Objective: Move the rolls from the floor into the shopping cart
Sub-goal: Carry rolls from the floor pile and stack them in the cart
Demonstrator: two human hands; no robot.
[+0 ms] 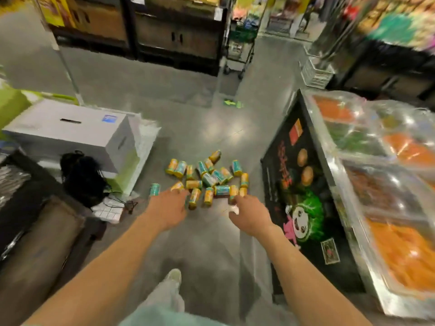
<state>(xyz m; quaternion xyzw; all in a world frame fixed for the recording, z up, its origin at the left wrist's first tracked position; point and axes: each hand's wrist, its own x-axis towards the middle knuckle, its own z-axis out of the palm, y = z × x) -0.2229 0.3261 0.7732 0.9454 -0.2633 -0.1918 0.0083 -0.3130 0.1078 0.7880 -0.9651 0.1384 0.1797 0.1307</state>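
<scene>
Several small rolls (207, 176) in yellow and teal wrappers lie scattered in a heap on the grey shop floor, in the middle of the view. Both my arms stretch forward toward them. My left hand (168, 208) hovers over the heap's near left edge with fingers spread and nothing in it. My right hand (250, 214) hangs over the near right edge, its fingers loosely curled and empty. A shopping cart (240, 47) with a green basket stands far back in the aisle.
A food counter (376, 184) with clear lids and a black cartoon front panel runs along the right. A white cardboard box (70, 130), a black bag (82, 175) and dark furniture stand on the left. My shoe (173, 277) is on the floor below the hands.
</scene>
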